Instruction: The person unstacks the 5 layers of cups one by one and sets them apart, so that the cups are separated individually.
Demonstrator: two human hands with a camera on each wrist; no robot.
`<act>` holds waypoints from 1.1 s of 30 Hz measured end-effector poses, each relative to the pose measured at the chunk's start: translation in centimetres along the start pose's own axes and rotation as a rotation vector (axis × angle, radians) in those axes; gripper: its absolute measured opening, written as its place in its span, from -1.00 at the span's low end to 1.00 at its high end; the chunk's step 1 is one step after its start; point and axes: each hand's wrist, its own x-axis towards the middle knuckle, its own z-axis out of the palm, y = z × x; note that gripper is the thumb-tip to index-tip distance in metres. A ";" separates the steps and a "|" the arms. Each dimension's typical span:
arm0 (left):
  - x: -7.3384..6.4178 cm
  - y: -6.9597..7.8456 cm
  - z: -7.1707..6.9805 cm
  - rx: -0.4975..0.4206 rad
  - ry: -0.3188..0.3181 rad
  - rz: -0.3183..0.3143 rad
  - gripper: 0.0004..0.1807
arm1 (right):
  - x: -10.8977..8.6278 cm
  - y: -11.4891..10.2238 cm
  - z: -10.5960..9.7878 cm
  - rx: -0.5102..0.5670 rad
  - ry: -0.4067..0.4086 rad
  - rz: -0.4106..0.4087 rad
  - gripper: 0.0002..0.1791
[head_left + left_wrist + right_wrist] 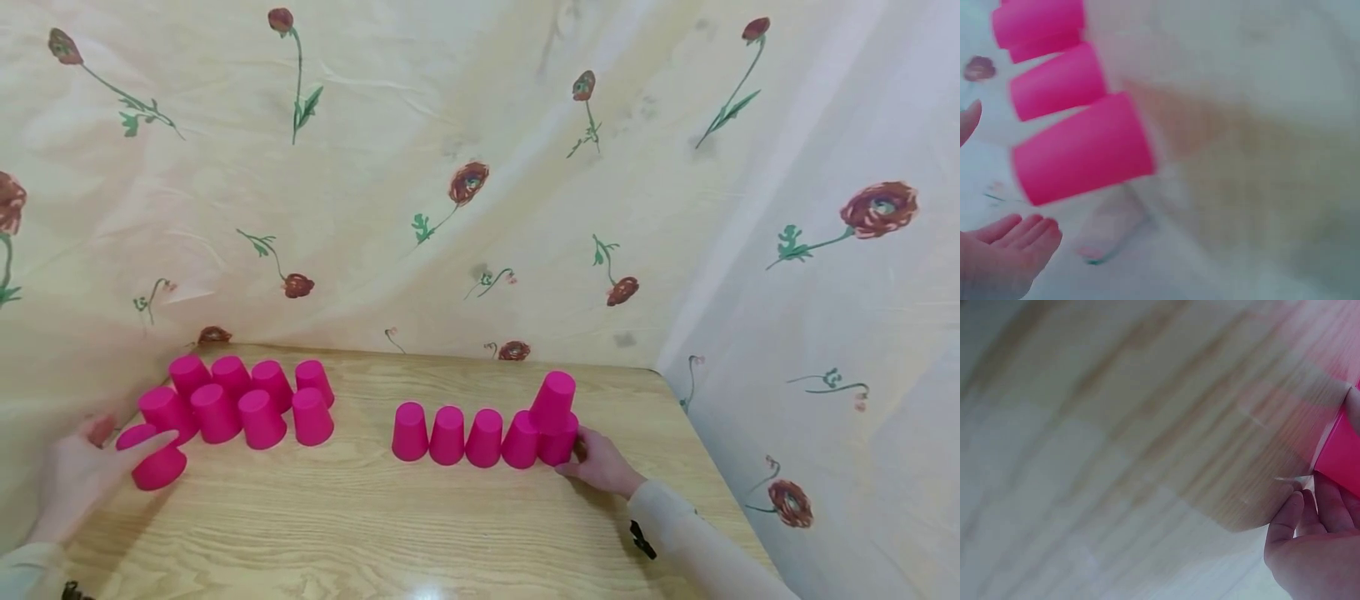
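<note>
At the left, my left hand (82,471) reaches around the nearest pink cup (160,470) of a group, thumb stretched across its front. The left wrist view shows those fingers straight, a gap between them and the cup (1085,153). My right hand (603,462) grips the rightmost cup (557,447) of a row low on its right side, thumb in front. In the right wrist view its curled fingers meet that cup's rim (1340,456). One more upside-down cup (553,400) stands on top, over the row's last two cups.
Several upside-down pink cups (217,414) stand in two rows at the left. Leftward from the right hand runs the row of spaced cups (447,437). The wooden table (360,525) ends at a flowered cloth (420,275) behind and at the sides.
</note>
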 end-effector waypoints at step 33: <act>-8.3 23.5 19.5 -0.307 -0.352 0.523 -0.12 | 0.1 0.1 0.1 0.008 -0.001 0.031 -0.21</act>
